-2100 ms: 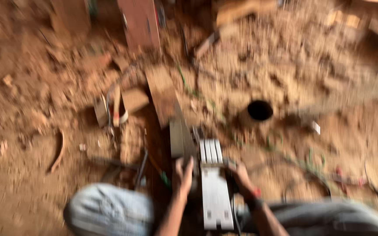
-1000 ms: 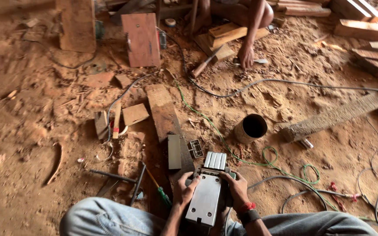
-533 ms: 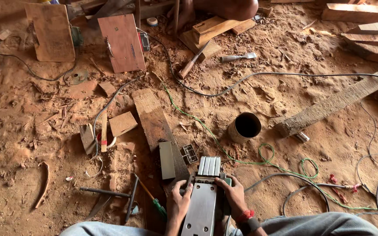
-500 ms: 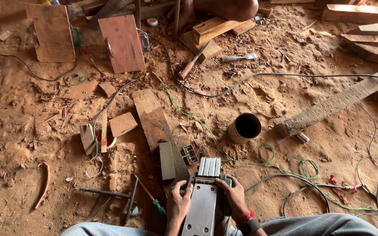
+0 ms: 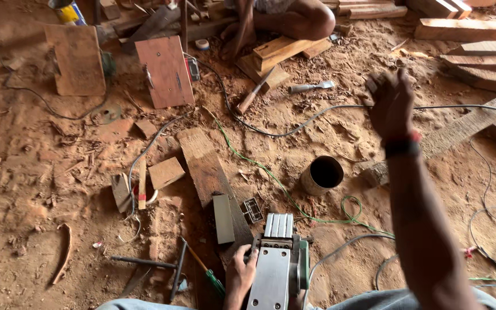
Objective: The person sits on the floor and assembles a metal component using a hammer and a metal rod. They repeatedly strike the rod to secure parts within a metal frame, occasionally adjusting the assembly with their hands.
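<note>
A grey metal electric planer (image 5: 275, 265) with a green body lies on the sandy floor between my knees. My left hand (image 5: 238, 274) grips its left side. My right hand (image 5: 391, 104) is lifted well above the floor at the right, blurred, fingers loosely apart and holding nothing; a black and red band sits on its wrist. A small grey block (image 5: 223, 218) and a metal part (image 5: 252, 210) lie just beyond the planer, on the near end of a worn plank (image 5: 202, 163).
An open tin can (image 5: 323, 174) lies on its side right of the plank. Cables and a green cord (image 5: 259, 169) cross the floor. A hammer (image 5: 252, 96), a chisel (image 5: 311, 87), two boards (image 5: 165, 72) and a green-handled screwdriver (image 5: 213, 281) lie about. Another person's legs (image 5: 294, 17) are at the top.
My right hand has left the planer and risen up to the right. The left hand stays on the planer. The view has tilted slightly farther forward.
</note>
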